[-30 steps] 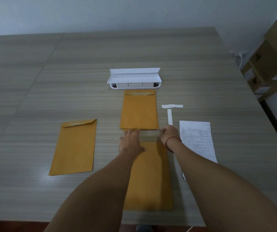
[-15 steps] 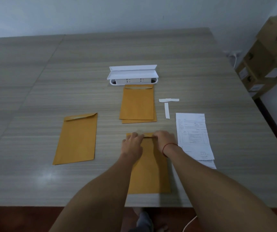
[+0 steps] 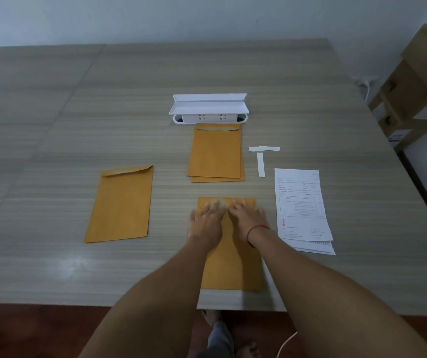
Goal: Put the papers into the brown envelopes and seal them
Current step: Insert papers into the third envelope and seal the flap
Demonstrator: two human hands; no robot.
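A brown envelope (image 3: 233,267) lies lengthwise in front of me near the table's front edge, its flap folded down. My left hand (image 3: 207,223) and my right hand (image 3: 247,218) rest flat side by side on its top end, fingers spread, pressing on the flap. A small stack of printed white papers (image 3: 304,210) lies just right of it. Two stacked brown envelopes (image 3: 216,153) sit further back. Another brown envelope (image 3: 120,205) with its flap down lies apart on the left.
Two white peel-off strips (image 3: 262,157) lie between the stacked envelopes and the papers. A white flip-up socket box (image 3: 208,109) stands open behind the stack. Cardboard boxes (image 3: 418,86) stand beyond the table's right edge. The table's front edge (image 3: 129,304) is close to me.
The flap of the near envelope went from open to folded down. My hands moved from its top edge to lying flat on the flap. The view shifted back a little.
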